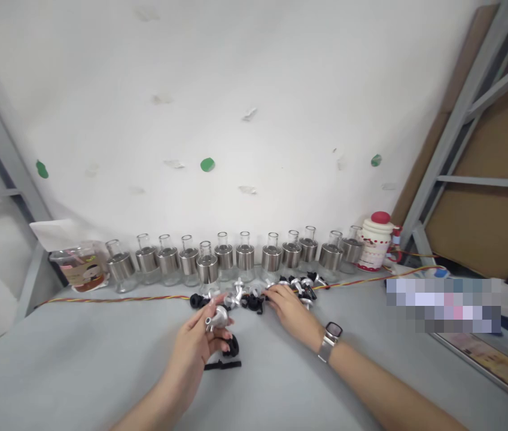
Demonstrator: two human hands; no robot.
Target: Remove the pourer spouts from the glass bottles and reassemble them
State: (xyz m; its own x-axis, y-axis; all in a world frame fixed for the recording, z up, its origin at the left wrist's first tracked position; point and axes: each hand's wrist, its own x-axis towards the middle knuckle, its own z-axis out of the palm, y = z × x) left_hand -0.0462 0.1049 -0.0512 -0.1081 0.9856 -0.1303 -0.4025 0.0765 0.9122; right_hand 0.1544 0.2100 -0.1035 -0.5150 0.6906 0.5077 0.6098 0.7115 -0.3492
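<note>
My left hand (193,347) is closed around a silver pourer spout (220,317), its narrow end tilted toward me. Against the lower fingers of that hand is a black ribbed stopper (233,345); I cannot tell whether they grip it. Just below, a thin black tube (223,364) lies on the table. My right hand (290,311), with a watch (331,338) on its wrist, reaches into a row of loose silver and black pourer parts (296,284). Its fingers are bent together beside a black stopper (254,302), and their tips are partly hidden.
Several glass bottles with metal bands (245,257) line the wall behind the parts. A twisted cable (146,298) runs along the table. At left stands a plastic tub (81,269), at right a cream jar with a red lid (374,242). Metal shelf posts (449,129) flank the table.
</note>
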